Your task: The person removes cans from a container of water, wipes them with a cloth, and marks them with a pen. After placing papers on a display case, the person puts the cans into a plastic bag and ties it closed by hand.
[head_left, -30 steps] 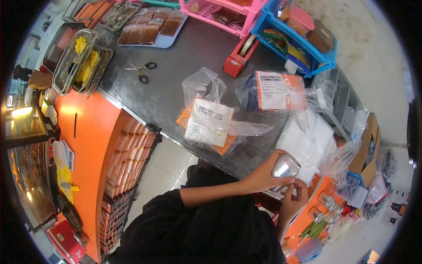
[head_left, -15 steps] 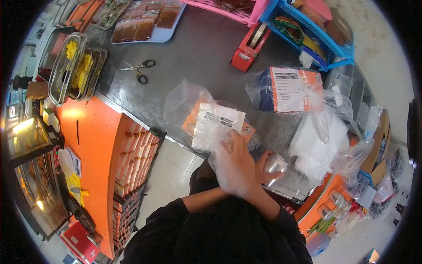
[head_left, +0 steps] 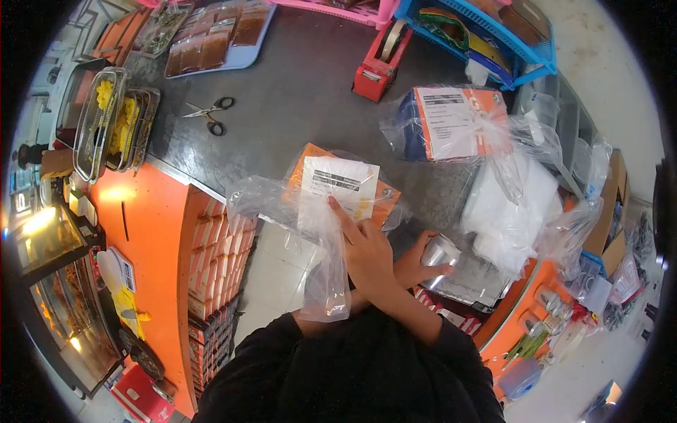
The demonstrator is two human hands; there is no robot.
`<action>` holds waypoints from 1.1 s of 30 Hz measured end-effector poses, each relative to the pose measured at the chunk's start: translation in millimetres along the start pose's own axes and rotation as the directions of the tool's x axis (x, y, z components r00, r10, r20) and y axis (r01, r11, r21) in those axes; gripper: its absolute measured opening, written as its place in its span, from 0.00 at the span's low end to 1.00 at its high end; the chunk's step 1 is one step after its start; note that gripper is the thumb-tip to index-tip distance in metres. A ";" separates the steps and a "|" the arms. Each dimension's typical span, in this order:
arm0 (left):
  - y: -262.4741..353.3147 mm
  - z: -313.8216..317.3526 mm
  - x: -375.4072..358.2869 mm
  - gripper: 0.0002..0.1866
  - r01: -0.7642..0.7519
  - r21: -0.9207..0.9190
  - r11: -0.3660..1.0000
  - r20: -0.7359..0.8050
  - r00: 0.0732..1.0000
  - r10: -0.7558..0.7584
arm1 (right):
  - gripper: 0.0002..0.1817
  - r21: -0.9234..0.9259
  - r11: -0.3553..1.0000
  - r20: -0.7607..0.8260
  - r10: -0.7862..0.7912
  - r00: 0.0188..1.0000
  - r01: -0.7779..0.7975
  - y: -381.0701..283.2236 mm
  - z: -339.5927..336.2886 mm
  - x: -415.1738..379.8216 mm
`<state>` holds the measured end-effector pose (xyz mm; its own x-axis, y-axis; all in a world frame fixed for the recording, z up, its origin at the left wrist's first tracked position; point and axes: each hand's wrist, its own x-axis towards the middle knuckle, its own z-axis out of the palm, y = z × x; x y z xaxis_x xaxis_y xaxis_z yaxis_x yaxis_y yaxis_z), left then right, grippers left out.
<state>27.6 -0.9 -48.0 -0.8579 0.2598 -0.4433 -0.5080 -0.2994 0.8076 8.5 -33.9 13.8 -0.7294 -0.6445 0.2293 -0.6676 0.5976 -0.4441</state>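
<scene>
My arms are crossed. My right hand (head_left: pixel 368 254) lies over a clear plastic bag (head_left: pixel 326 271), its index finger stretched out onto a white printed paper (head_left: pixel 337 185). The paper is on top of an orange box (head_left: pixel 384 201) inside the bag. The bag's loose end hangs over the counter edge toward me. Reaching underneath to the right, my left hand (head_left: pixel 416 262) is wrapped around a shiny silver, can-like cylinder (head_left: pixel 441 257) at the counter's near edge. A second bagged box (head_left: pixel 451 123), orange and dark blue with a printed paper, stands behind, its bag knotted.
Scissors (head_left: pixel 209 114) and a red tape dispenser (head_left: pixel 381 63) are on the dark metal counter (head_left: pixel 282 99). White plastic bags (head_left: pixel 504 211) lie at the right. A blue tray (head_left: pixel 243 56) of brown sauce packets, a blue basket (head_left: pixel 493 42) and clear food containers (head_left: pixel 106 127) stand around the edges.
My right hand has let the gathered bag go slack and now points onto the paper. The bag's end has dropped toward me. My left hand keeps hold of the silver cylinder.
</scene>
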 end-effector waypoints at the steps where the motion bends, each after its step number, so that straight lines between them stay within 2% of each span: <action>1: 2.4 -0.6 -0.5 0.42 0.024 0.025 0.999 -0.007 1.000 -0.024 | 0.09 0.011 1.000 -0.026 0.015 1.000 -0.014 -0.7 -0.6 -0.7; 2: 3.6 -0.8 -0.4 0.42 0.024 0.032 0.999 -0.003 1.000 -0.024 | 0.09 0.023 0.999 -0.051 0.029 0.998 -0.028 -1.4 -1.2 -1.4; 5: 5.5 0.9 -1.5 0.43 0.022 -0.006 1.000 0.016 1.000 -0.022 | 0.13 -0.031 0.999 0.023 0.038 0.999 -0.037 -1.5 -4.2 -4.4; 7: -3.1 3.3 4.3 0.42 0.035 0.118 0.992 -0.062 0.998 -0.028 | 0.15 0.108 0.992 0.098 0.052 0.994 -0.063 0.0 -9.3 -8.8; 8: -20.4 5.0 12.1 0.43 -0.036 0.117 0.992 -0.063 0.997 0.043 | 0.16 0.183 0.981 0.106 0.049 0.993 -0.067 3.3 -13.0 -12.3; 9: -13.3 10.4 10.8 0.43 -0.029 0.247 0.968 -0.096 0.994 0.054 | 0.16 0.260 0.965 0.052 0.027 0.998 -0.040 7.8 -21.9 -24.6; 10: -5.3 16.4 10.8 0.44 -0.013 0.373 0.928 -0.128 0.990 0.065 | 0.19 0.156 0.983 0.247 -0.130 0.960 0.093 17.9 -41.6 -36.2; 11: -23.1 19.1 14.8 0.41 -0.006 0.416 0.909 -0.183 0.979 0.090 | 0.15 0.266 0.962 0.050 -0.080 0.996 0.064 26.2 -47.8 -58.4; 12: -52.0 8.8 26.2 0.39 -0.071 0.104 0.992 -0.025 0.997 0.074 | 0.16 0.320 0.948 -0.155 0.041 0.987 0.011 34.7 -56.7 -74.1; 13: -81.1 0.1 37.2 0.37 -0.015 -0.274 0.962 0.137 0.989 0.055 | 0.16 0.296 0.954 -0.278 0.126 0.952 -0.039 44.1 -90.5 -85.8; 14: -108.9 -6.3 47.0 0.35 0.134 -0.538 0.832 0.292 0.956 0.034 | 0.16 0.187 0.972 -0.347 0.201 0.916 -0.143 62.6 -112.0 -108.6; 15: -71.0 27.4 42.4 0.35 0.149 -0.473 0.869 0.316 0.949 0.010 | 0.14 0.209 0.916 -0.491 0.400 0.774 -0.342 74.8 -125.4 -134.1; 16: -30.9 62.1 35.6 0.34 0.161 -0.405 0.900 0.340 0.940 -0.015 | 0.13 0.276 0.834 -0.616 0.535 0.578 -0.478 80.6 -135.8 -159.4; 17: 9.8 95.6 21.1 0.33 0.172 -0.115 0.978 0.305 0.944 -0.130 | 0.12 0.303 0.741 -0.688 0.605 0.400 -0.600 87.2 -149.3 -184.6; 18: 16.1 124.4 20.1 0.33 0.175 -0.085 0.981 0.384 0.914 -0.130 | 0.12 0.277 0.726 -0.738 0.580 0.345 -0.629 91.9 -160.0 -210.2; 20: 11.8 168.7 18.7 0.31 0.236 -0.060 0.970 0.461 0.868 -0.183 | 0.15 0.626 0.527 -0.541 0.824 0.167 -0.575 99.4 -171.6 -259.5; 21: 3.2 193.5 24.4 0.31 0.234 -0.041 0.971 0.491 0.851 -0.184 | 0.21 0.430 0.613 -0.663 0.713 0.229 -0.663 111.1 -167.4 -283.6; 22: -2.6 217.4 25.3 0.30 0.224 -0.008 0.975 0.544 0.819 -0.184 | 0.21 0.425 0.615 -0.689 0.696 0.204 -0.664 110.7 -177.0 -301.1; 24: -19.2 271.4 25.8 0.30 0.203 0.031 0.979 0.613 0.769 -0.179 | 0.22 0.718 0.449 -0.494 0.867 0.065 -0.532 108.5 -198.2 -340.0; 26: -36.3 322.1 20.4 0.29 0.170 0.129 0.977 0.656 0.725 -0.212 | 0.20 0.731 0.491 -0.583 0.810 -0.061 -0.474 110.0 -217.8 -376.8; 27: -45.1 345.5 17.4 0.29 0.162 0.140 0.977 0.664 0.716 -0.214 | 0.17 0.734 0.464 -0.585 0.803 -0.115 -0.496 112.9 -226.0 -396.4; 30: -67.8 410.1 6.4 0.26 0.120 0.257 0.959 0.708 0.652 -0.271 | 0.15 0.735 0.429 -0.594 0.781 -0.192 -0.526 124.2 -249.7 -455.8; 31: -68.9 432.4 -0.9 0.26 0.106 0.295 0.950 0.704 0.648 -0.291 | 0.11 0.722 0.422 -0.610 0.762 -0.217 -0.548 129.3 -257.0 -472.7; 33: -86.9 462.6 -1.3 0.27 0.067 0.338 0.939 0.698 0.651 -0.298 | 0.10 0.723 0.409 -0.605 0.765 -0.223 -0.557 139.3 -267.7 -504.4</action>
<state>108.5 449.5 62.3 -0.3533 0.8994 -0.2575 -0.5085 0.0465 0.8598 243.4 502.1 68.2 -0.4383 0.8889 0.1332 0.2410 0.2590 -0.9353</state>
